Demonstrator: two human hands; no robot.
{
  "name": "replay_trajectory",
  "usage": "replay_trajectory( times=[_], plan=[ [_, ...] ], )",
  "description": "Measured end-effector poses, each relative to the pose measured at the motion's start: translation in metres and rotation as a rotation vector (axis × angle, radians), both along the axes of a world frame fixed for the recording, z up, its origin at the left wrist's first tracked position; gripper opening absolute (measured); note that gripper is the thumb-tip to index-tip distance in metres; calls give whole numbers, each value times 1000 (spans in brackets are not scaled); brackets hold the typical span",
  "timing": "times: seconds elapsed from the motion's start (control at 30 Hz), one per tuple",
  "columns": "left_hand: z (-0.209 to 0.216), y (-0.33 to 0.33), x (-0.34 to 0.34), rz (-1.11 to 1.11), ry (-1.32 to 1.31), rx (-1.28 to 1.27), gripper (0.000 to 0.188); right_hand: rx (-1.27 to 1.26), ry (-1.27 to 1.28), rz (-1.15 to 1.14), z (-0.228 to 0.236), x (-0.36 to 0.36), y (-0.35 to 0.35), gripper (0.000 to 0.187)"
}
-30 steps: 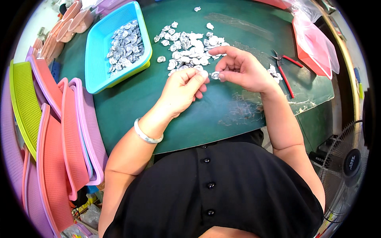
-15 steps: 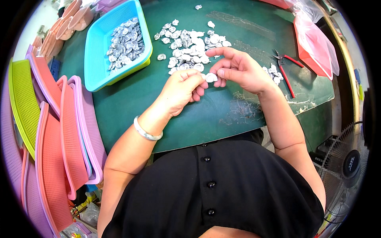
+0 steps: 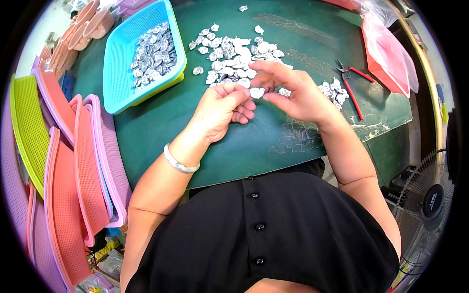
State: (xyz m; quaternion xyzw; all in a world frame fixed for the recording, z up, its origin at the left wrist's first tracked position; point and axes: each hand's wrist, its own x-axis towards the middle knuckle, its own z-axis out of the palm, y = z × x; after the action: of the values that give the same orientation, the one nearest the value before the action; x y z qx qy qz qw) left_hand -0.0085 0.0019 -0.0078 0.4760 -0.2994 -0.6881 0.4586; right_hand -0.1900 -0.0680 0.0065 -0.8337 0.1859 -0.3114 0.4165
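Pinches a small silvery piece (image 3: 257, 93) in the left hand (image 3: 220, 108), above the green surface (image 3: 234, 151) near a pile of similar pieces (image 3: 228, 71); holds the right hand (image 3: 302, 93) half open just beside, with thumb and forefinger parted, unclear whether touching the piece.

Black top (image 3: 312, 224) — 4 shiny black buttons (image 3: 260, 227) visible — and 1 pale bangle (image 3: 178, 166).

Your left forearm (image 3: 163, 185) and right forearm (image 3: 344, 146) reach over the near edge of the worktop (image 3: 234, 151). Your left hand (image 3: 218, 110) pinches, fingers (image 3: 240, 117) curled; your right hand (image 3: 299, 96) faces it, thumb and forefinger parted.
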Motion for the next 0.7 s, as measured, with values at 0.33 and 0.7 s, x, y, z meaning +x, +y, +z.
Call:
replay_trajectory(
  times=[0.33,0.7],
  plan=[
    [-2,0,0,-7,-21,-31,11,-297,329,-211,-4,-15,-16,50],
    [-2,0,-3,13,75,-25,9,-307,307,-254,-11,-9,-17,46]
  ],
)
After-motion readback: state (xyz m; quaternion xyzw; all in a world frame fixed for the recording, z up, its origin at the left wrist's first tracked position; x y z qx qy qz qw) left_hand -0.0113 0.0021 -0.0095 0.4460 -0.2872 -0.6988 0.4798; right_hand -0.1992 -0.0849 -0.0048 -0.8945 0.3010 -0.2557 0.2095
